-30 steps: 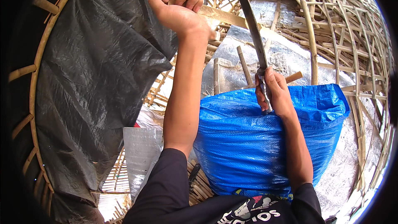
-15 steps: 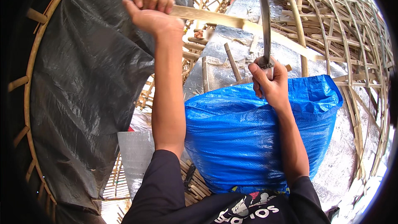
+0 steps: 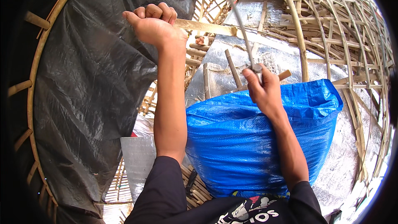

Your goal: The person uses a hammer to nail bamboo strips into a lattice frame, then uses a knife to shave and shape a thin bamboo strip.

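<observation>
My left hand (image 3: 154, 25) is raised at the upper left, its fingers closed round one end of a flat, pale bamboo strip (image 3: 207, 27). The strip runs off to the right, behind a machete (image 3: 241, 29). My right hand (image 3: 265, 89) is wrapped around the machete's handle, above a blue woven plastic sack (image 3: 248, 145) spread over my lap. The blade points up and leans left, its tip cut off by the top edge. In this view the blade crosses the strip; I cannot tell whether they touch.
A black plastic sheet (image 3: 91, 87) hangs on the left, inside a bent bamboo rim (image 3: 31, 95). Woven bamboo lattice and a heap of split strips (image 3: 331, 29) fill the right. Short bamboo pieces (image 3: 233, 68) stick up beyond the sack. A grey metal sheet (image 3: 137, 157) stands by my left elbow.
The machete has tilted to the left, and my right hand has shifted slightly left and down. My left hand, still on the bamboo strip, has dropped a little.
</observation>
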The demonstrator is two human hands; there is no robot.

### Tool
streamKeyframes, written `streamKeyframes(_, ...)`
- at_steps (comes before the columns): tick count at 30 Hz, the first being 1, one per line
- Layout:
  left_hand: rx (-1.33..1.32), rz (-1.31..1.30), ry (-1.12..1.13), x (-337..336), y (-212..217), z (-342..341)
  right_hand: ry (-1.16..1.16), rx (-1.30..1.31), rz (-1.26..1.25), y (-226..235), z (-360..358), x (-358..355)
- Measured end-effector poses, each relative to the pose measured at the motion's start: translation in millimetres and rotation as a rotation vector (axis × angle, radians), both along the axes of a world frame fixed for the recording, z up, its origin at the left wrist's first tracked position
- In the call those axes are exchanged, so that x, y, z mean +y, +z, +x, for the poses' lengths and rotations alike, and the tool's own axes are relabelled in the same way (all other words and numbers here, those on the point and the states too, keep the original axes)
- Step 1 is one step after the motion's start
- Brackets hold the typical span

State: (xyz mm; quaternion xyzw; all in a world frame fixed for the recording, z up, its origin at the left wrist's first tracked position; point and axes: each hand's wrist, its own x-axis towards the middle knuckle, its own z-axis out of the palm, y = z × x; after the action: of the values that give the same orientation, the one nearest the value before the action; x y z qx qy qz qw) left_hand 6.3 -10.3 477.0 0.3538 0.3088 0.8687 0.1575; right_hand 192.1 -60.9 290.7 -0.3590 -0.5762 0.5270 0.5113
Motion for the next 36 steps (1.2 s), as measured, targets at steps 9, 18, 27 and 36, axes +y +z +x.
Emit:
streamKeyframes(9,0.181,-0.022,-0.176,1,28,37,0.121,-0.123,-0.101,10,2,-6)
streamKeyframes(18,0.210,-0.101,-0.124,15,77,113,0.256,0.170,-0.287,54,41,-41)
streamKeyframes(27,0.428,-0.168,0.105,19,122,108,0.299,0.389,-0.329,82,40,-74)
streamKeyframes(36,0.238,-0.273,-0.121,63,15,52,0.103,0.393,-0.212,91,40,-83)
